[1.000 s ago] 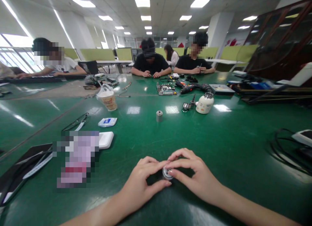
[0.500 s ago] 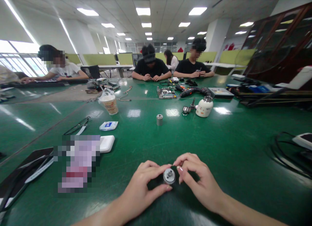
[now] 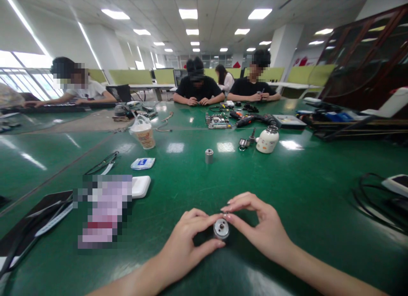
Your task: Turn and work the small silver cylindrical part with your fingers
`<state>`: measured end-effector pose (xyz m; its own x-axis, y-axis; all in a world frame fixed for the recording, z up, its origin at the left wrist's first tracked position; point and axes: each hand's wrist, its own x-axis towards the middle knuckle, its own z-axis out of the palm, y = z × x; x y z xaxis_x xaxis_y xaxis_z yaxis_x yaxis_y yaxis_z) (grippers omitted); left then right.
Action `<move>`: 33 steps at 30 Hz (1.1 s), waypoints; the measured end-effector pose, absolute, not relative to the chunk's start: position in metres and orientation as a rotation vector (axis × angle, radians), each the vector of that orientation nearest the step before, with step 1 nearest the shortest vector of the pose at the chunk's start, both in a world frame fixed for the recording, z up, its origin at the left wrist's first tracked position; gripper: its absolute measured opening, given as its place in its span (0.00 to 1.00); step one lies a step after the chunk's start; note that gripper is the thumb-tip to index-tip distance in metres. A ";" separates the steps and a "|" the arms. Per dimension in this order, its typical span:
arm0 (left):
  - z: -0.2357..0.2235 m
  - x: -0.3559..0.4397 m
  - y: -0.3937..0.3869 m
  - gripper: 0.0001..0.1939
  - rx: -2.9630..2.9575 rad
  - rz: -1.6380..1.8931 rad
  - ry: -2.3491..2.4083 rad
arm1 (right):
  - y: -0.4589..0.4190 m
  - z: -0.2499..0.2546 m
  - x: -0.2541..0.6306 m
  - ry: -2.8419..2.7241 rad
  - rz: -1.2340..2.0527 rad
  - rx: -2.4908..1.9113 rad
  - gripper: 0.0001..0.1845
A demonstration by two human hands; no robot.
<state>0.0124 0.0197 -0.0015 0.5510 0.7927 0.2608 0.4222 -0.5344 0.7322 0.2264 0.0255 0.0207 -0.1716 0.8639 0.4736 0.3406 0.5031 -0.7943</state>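
Observation:
In the head view my left hand (image 3: 186, 240) is closed around the side of a short silver metal cylinder (image 3: 221, 229), thumb in front and index finger behind. The cylinder stands upright on the green table, and its top face shows a dark central hole with smaller holes around it. Just above its far edge, my right hand (image 3: 255, 215) pinches a small metal piece (image 3: 226, 213) between thumb and fingers, mostly hidden by the fingertips. A second silver cylinder (image 3: 209, 156) stands farther off, beyond both hands.
At the left lie a blurred-out flat object (image 3: 105, 211), a white case (image 3: 141, 186), a small packet (image 3: 143, 163) and straps. Farther back are a cup (image 3: 145, 136), a circuit board (image 3: 218, 120), a power drill (image 3: 251, 119) and a white bottle (image 3: 267, 139). Black cables (image 3: 366, 202) lie right. Several people sit beyond.
The knob-like piece on top of the cylinder is gone from there, and its hole shows. My right hand has risen slightly away, its fingers now pinched on the small piece. My left hand stays put.

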 end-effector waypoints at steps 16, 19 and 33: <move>0.001 0.013 0.019 0.25 2.170 0.748 1.010 | 0.074 -0.009 0.271 -1.934 0.456 -1.335 0.03; 0.000 0.013 0.019 0.25 2.173 0.747 1.011 | 0.064 0.005 0.262 -1.867 0.523 -1.325 0.04; 0.001 0.014 0.020 0.21 2.186 0.802 0.956 | 0.011 0.029 0.217 -1.852 0.648 -1.080 0.07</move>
